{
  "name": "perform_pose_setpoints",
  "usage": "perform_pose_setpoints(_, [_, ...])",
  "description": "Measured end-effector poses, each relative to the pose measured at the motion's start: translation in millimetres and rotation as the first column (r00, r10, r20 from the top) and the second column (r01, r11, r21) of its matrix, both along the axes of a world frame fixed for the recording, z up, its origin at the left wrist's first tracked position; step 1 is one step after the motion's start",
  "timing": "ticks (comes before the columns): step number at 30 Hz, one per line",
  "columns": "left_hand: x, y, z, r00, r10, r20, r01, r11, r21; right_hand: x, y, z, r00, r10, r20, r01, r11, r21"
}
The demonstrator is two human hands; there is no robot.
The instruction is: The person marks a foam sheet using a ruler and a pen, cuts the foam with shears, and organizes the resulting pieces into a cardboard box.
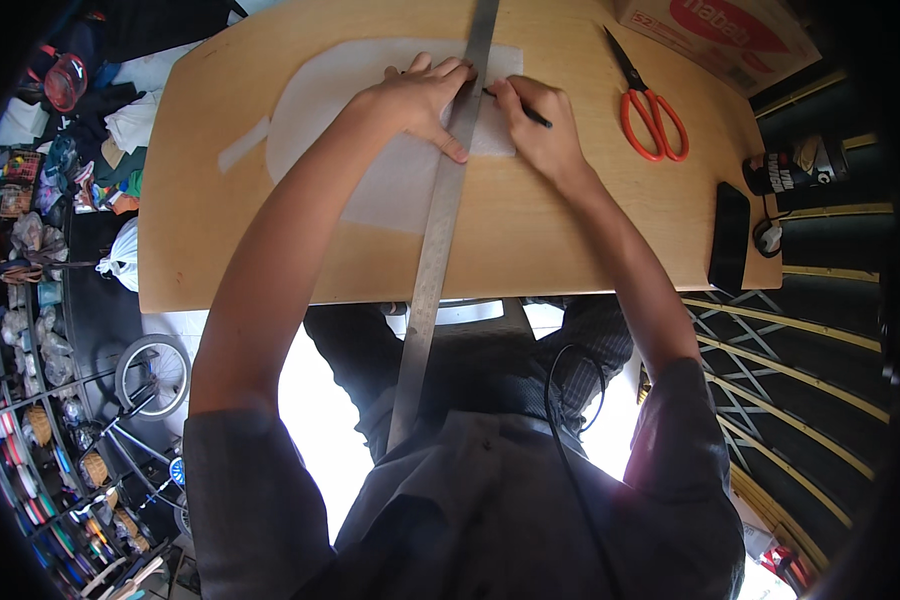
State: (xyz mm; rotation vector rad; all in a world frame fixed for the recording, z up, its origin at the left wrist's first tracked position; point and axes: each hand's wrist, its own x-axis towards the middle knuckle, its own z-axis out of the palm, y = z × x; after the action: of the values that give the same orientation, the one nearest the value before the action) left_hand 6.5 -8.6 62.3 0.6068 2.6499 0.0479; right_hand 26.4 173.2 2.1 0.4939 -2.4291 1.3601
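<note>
A long metal ruler point(438, 240) runs from the table's far side across a whitish, translucent sheet point(320, 110) and past the near table edge, toward my lap. With fingers spread and thumb apart, my left hand point(422, 98) presses down on the ruler and the sheet beside it. Just right of the ruler, my right hand point(548, 125) is closed around a slim black pen point(537, 117), its tip by the ruler's edge. The sheet has a rounded left side and a straighter right side.
Scissors with orange handles point(655, 125) lie on the wooden table point(560, 240), right of my right hand. A pale strip point(243, 146) is at the left. A cardboard box point(720, 40) stands at the far right corner; a black phone-like slab point(730, 235) lies near the right edge.
</note>
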Motion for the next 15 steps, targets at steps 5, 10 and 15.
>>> perform_pose_setpoints(5, [2,0,-3,0.999,0.009,-0.037,-0.009,1.000,0.014,58,3,3,0.992,0.118,0.048,-0.116,0.992,-0.038])
perform_pose_setpoints(10, [-1,0,-10,0.999,0.000,-0.052,0.001,1.000,0.004,30,27,24,0.936,0.133,0.325,-0.071,0.978,-0.198])
perform_pose_setpoints(15, [-4,-5,-10,0.999,-0.009,-0.051,0.009,1.000,-0.007,-61,18,6,0.947,-0.025,0.319,0.070,0.989,-0.133])
